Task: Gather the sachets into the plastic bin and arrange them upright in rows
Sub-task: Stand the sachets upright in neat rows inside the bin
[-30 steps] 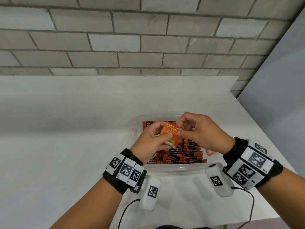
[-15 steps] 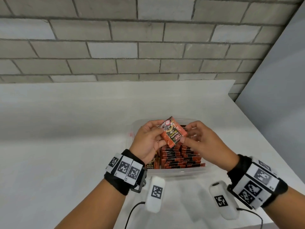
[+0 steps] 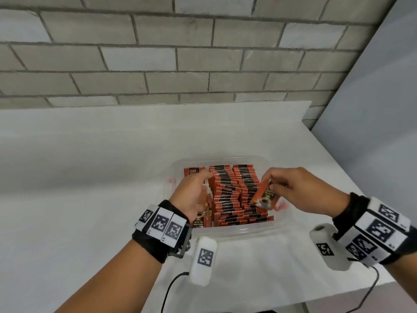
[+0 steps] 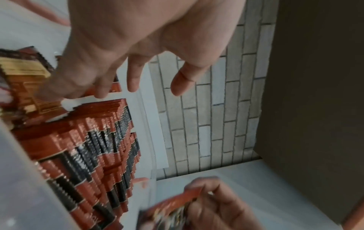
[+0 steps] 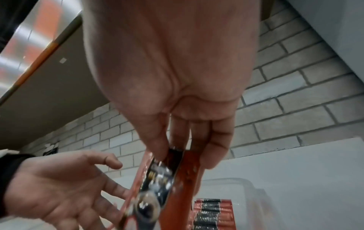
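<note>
Two full rows of sachets (image 3: pixel 234 190) already stand on edge in the plastic bin (image 3: pixel 228 229) on the white table (image 3: pixel 90 177), filling its middle and right side. The left column looks only partly done, with a few sachets (image 3: pixel 195 171) upright at the far end and some lying loose near the front, half hidden by the wrist.

The step in hand seems to be placing one more sachet. The right hand (image 3: pixel 293 190) pinches a single sachet (image 3: pixel 262 195) between thumb and fingertips, tilted, held above the right part of the bin; in the right wrist view it may be two sachets pressed together, though blur makes that hard to tell. The left hand (image 3: pixel 194 195) holds nothing; its grip is slack, fingers spread over the left column, possibly touching the sachets there.

Next, I judge, the held sachet has to be turned upright and slid into the unfinished left column, while the left hand parts or steadies the standing sachets so none topple.
</note>
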The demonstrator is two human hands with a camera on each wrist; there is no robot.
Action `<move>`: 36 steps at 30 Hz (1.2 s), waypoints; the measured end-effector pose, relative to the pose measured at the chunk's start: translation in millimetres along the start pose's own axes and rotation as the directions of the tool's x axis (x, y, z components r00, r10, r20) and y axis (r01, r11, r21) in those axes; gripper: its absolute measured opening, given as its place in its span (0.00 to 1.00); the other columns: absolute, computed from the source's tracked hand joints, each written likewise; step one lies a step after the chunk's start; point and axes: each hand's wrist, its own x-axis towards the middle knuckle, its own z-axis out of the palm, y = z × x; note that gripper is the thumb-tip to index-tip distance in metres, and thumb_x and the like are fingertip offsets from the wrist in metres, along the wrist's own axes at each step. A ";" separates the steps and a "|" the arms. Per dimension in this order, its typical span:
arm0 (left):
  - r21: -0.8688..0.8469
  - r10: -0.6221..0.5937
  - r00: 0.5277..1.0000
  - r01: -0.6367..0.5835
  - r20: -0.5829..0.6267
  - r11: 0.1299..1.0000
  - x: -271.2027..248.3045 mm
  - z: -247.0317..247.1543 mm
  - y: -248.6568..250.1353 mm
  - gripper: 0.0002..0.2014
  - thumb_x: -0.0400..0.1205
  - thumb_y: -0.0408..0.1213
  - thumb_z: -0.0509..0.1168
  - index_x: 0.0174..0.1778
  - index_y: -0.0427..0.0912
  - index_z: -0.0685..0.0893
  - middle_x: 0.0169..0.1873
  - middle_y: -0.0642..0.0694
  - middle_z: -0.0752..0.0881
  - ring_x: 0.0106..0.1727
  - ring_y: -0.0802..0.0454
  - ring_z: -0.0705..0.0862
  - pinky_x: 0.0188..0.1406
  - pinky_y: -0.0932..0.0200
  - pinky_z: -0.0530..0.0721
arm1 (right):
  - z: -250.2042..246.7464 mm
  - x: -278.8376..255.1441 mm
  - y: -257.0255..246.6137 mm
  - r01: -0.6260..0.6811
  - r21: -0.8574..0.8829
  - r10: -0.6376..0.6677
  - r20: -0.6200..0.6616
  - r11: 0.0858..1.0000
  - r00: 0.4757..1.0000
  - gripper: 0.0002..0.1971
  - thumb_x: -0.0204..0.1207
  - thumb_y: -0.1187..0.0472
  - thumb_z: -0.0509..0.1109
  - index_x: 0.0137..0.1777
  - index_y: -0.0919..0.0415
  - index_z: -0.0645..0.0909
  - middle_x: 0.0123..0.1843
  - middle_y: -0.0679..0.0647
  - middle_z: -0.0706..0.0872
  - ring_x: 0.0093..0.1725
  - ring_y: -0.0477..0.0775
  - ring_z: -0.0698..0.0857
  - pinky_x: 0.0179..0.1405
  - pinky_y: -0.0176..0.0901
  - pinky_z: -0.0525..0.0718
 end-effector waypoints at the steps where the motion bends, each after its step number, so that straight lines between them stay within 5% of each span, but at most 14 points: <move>1: -0.010 -0.040 0.999 0.040 0.004 0.999 0.1 0.2 0.0 0.07 0.84 0.41 0.60 0.48 0.44 0.82 0.36 0.46 0.86 0.38 0.48 0.81 0.48 0.52 0.72 | 0.3 -1.0 1.9 -0.006 -0.086 0.012 0.068 0.996 0.998 0.14 0.82 0.68 0.62 0.48 0.47 0.82 0.40 0.44 0.89 0.34 0.41 0.88 0.36 0.34 0.83; 7: -0.141 -0.187 0.981 0.193 0.055 0.971 3.2 8.4 -3.7 0.04 0.84 0.39 0.59 0.46 0.44 0.76 0.40 0.38 0.83 0.44 0.38 0.83 0.57 0.34 0.78 | 12.3 2.3 4.5 0.043 -0.251 0.032 0.286 0.967 0.958 0.15 0.82 0.66 0.60 0.51 0.44 0.82 0.45 0.47 0.89 0.40 0.45 0.87 0.47 0.47 0.85; 11: -0.182 -0.192 0.979 0.202 0.072 0.962 2.8 13.7 -3.5 0.05 0.85 0.38 0.59 0.44 0.44 0.74 0.46 0.35 0.82 0.58 0.31 0.82 0.65 0.27 0.74 | 25.3 6.4 6.9 0.057 -0.329 0.041 0.284 0.943 0.958 0.14 0.81 0.65 0.62 0.55 0.48 0.85 0.51 0.43 0.83 0.47 0.42 0.82 0.51 0.35 0.80; 14: -0.174 -0.188 0.979 0.198 0.076 0.965 4.9 14.5 -3.4 0.06 0.85 0.38 0.59 0.42 0.45 0.75 0.46 0.36 0.83 0.62 0.30 0.81 0.67 0.26 0.72 | 35.5 9.1 13.8 0.090 -0.368 0.017 0.278 0.925 0.960 0.13 0.79 0.63 0.67 0.56 0.47 0.87 0.57 0.47 0.80 0.55 0.46 0.80 0.57 0.40 0.79; 18: -0.169 -0.192 0.979 0.201 0.070 0.965 6.0 14.1 -5.1 0.05 0.85 0.39 0.59 0.44 0.46 0.76 0.47 0.38 0.83 0.64 0.30 0.79 0.69 0.24 0.67 | 38.8 11.8 13.0 0.087 -0.431 0.037 0.272 0.898 0.962 0.12 0.79 0.65 0.67 0.59 0.52 0.83 0.51 0.47 0.84 0.49 0.47 0.82 0.46 0.32 0.78; 25: -0.161 -0.185 0.981 0.193 0.060 0.968 6.2 14.0 -7.4 0.05 0.85 0.39 0.59 0.45 0.46 0.76 0.46 0.38 0.83 0.63 0.29 0.80 0.68 0.23 0.69 | 36.0 21.5 6.1 0.150 -0.533 0.044 0.335 0.832 0.941 0.05 0.76 0.66 0.70 0.47 0.57 0.86 0.43 0.44 0.84 0.42 0.44 0.80 0.34 0.24 0.69; 31: -0.151 -0.170 0.983 0.179 0.068 0.972 8.5 10.4 -10.2 0.04 0.85 0.40 0.59 0.49 0.47 0.79 0.47 0.38 0.84 0.62 0.31 0.81 0.66 0.24 0.72 | 40.1 28.6 5.5 0.158 -0.602 0.081 0.350 0.783 0.933 0.06 0.74 0.68 0.68 0.44 0.57 0.85 0.45 0.47 0.87 0.39 0.42 0.77 0.29 0.24 0.67; 36: -0.132 -0.166 0.984 0.173 0.062 0.976 9.4 10.2 -11.3 0.04 0.84 0.41 0.60 0.49 0.48 0.79 0.48 0.39 0.85 0.62 0.32 0.81 0.67 0.24 0.71 | 43.8 31.1 10.5 0.132 -0.593 0.094 0.335 0.794 0.938 0.05 0.73 0.67 0.69 0.41 0.56 0.83 0.37 0.42 0.79 0.35 0.44 0.76 0.26 0.27 0.64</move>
